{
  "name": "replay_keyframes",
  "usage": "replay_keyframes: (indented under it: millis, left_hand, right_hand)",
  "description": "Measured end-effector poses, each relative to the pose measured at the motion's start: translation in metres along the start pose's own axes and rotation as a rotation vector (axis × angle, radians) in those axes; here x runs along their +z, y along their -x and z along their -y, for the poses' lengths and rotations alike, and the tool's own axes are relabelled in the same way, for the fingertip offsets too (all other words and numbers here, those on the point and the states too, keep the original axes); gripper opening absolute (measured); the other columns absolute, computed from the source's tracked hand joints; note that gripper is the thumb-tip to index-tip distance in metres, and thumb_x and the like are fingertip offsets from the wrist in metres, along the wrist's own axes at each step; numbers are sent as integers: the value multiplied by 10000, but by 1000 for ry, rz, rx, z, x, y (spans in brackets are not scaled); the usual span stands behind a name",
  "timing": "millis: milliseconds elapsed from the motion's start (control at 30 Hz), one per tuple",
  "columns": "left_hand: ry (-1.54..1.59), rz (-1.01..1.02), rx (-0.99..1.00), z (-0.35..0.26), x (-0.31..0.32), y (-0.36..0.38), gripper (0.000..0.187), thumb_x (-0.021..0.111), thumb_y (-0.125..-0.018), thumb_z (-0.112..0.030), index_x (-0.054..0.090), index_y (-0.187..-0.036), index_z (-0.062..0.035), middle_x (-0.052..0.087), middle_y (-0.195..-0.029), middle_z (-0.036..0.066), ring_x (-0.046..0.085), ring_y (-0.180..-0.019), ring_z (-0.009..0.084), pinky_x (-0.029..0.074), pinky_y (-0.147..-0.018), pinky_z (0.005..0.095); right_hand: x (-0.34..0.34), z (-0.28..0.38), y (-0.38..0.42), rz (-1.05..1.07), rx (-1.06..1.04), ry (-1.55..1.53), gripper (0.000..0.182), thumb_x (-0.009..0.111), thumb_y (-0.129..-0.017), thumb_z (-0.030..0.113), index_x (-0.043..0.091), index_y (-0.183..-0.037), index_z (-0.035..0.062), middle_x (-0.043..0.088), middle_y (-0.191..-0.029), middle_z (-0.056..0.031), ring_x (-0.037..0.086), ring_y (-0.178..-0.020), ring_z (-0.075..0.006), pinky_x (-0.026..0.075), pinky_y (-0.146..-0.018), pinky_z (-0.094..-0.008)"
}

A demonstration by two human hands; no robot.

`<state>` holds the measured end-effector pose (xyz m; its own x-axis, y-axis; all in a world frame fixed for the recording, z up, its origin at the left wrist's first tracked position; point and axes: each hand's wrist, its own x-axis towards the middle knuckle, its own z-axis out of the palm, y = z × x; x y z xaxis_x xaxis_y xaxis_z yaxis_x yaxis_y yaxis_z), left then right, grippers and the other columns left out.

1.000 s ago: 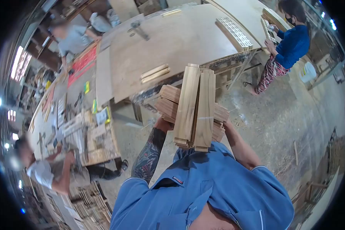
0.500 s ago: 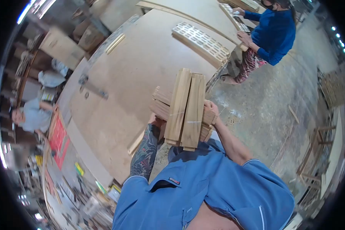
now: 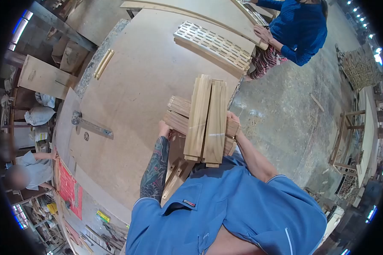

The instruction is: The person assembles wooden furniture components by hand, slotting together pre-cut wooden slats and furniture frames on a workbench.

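A stack of wooden slats (image 3: 215,123) is held in front of my body, with long pale pieces lying lengthwise on top of darker crosswise ones. My left hand (image 3: 164,128) is closed around the left ends of the crosswise slats (image 3: 177,119). At the opposite end, my right hand (image 3: 233,120) grips the same lower layer, its fingers partly covered by the wood. Below the stack, near my left forearm, a few wooden strips (image 3: 174,180) show, partly hidden.
A large board-topped table (image 3: 132,97) carries a hammer (image 3: 93,125), thin sticks (image 3: 104,64) and slotted wooden panels (image 3: 212,46). One person in blue (image 3: 295,32) works at the far right edge; another person (image 3: 34,170) is at the left. A wooden frame (image 3: 349,140) stands at right.
My view has turned and shifted, so the table and hammer sit further left in the picture. The slat stack stays in both hands. More of my left hand now shows.
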<state>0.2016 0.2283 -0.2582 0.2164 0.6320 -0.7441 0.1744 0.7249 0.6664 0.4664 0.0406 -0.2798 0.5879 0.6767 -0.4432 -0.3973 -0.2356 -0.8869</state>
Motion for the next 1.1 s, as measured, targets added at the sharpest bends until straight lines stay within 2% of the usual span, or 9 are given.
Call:
replay_keyframes:
  millis: [167,267,367,433,467,533,667,733,1100]
  left_hand:
    - [-76,14,285,31,-20,-32,235,670,-833,-196,688,-948,8,684,-754,99,654,-587,215,522,-539,360]
    - [-595,-80,510,-8,-13,22,243,702,-790,-179,693,-924,24,697,-787,136,679,-658,233,538,-628,344]
    - [-606,228,618,12,-36,19,392,727,-771,-223,663,-1089,-2,685,-1031,209,685,-915,309,539,-813,378]
    - [-1084,249,947,30,-50,24,598,767,-735,-275,584,-1250,-33,579,-1286,237,549,-1197,380,469,-991,421]
    - [-1093,349,833,4,-35,50,780,819,-676,-289,498,-1340,-34,440,-1428,230,408,-1315,420,392,-1081,465]
    - [-1124,361,941,8,-24,46,792,828,-668,-280,497,-1342,-28,449,-1418,220,416,-1310,413,391,-1080,466]
    - [-1299,291,1289,38,-26,3,824,836,-661,-258,476,-1367,-33,457,-1409,198,430,-1297,401,386,-1076,469]
    - [-1198,342,1232,31,-20,4,766,797,-702,-220,473,-1371,-33,471,-1398,193,437,-1290,400,392,-1068,468]
    - [-957,262,1059,22,-35,-19,691,745,-781,-236,468,-1382,-37,521,-1350,190,519,-1200,385,425,-1034,439]
  right_hand:
    - [3,13,7,-29,-36,156,379,642,-950,418,667,-980,41,641,-839,17,569,-784,-68,491,-701,-256]
    - [-8,11,8,126,39,72,303,585,-988,307,639,-1072,22,655,-958,4,584,-851,-79,507,-752,-259]
    - [-45,-4,-6,260,72,93,381,592,-969,229,552,-1290,26,634,-1183,-59,592,-1032,-133,495,-910,-300]
    - [-51,13,1,334,96,394,512,582,-967,224,446,-1416,22,543,-1376,-122,549,-1202,-214,423,-1040,-361]
    - [-49,33,13,340,103,396,512,582,-967,224,446,-1416,22,543,-1376,-122,549,-1202,-214,423,-1040,-361]
    - [-38,85,40,501,-153,813,614,568,-951,255,356,-1484,36,383,-1526,-181,436,-1358,-312,332,-1132,-412]
    - [-45,78,20,489,-187,1245,645,566,-911,294,382,-1480,51,343,-1542,-210,360,-1401,-373,307,-1152,-434]
    - [-75,20,-5,572,-498,926,667,580,-862,318,422,-1458,62,395,-1493,-209,373,-1360,-389,333,-1131,-441]
    - [-1,79,-59,784,-483,1279,622,582,-862,309,461,-1423,70,434,-1452,-190,418,-1314,-368,358,-1107,-437]
